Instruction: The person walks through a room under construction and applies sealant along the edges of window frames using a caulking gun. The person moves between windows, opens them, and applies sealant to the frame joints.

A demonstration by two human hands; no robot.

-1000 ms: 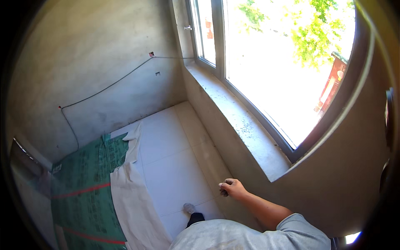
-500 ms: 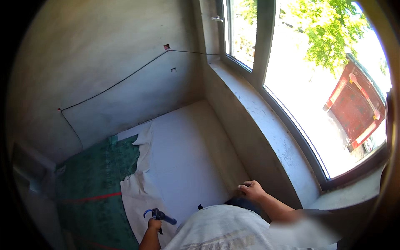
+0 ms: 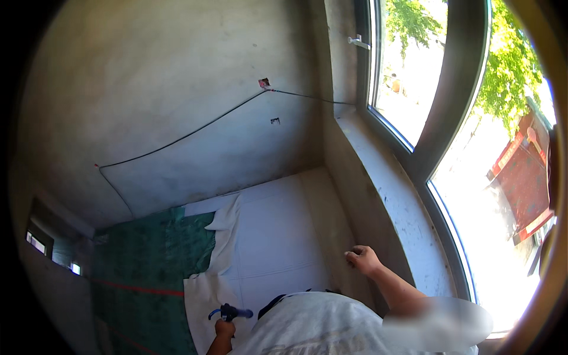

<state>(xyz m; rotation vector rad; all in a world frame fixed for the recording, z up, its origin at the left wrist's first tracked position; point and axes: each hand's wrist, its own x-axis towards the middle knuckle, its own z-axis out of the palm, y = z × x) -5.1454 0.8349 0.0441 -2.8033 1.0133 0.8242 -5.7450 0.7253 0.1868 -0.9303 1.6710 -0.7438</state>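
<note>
My left hand, low in the view, is wrapped round the grip of a dark blue pistol-shaped tool. Its short barrel points right, and a thin blue loop curves out on its left. Below the tool is the pale, ragged-edged sheet. My right hand is held out near the low wall under the window, fingers curled inward. Whatever it may hold is too small or hidden to make out. White panels cover the floor between my hands and the far wall.
Green sheeting with a red stripe covers the floor at left. A black cable runs across the bare plaster wall. At right, a sill lies below a dark-framed window with a white handle.
My view has swung left, so the window and wall sit farther right. The left hand still grips the tool; the right hand stays curled and raised beside the low wall.
</note>
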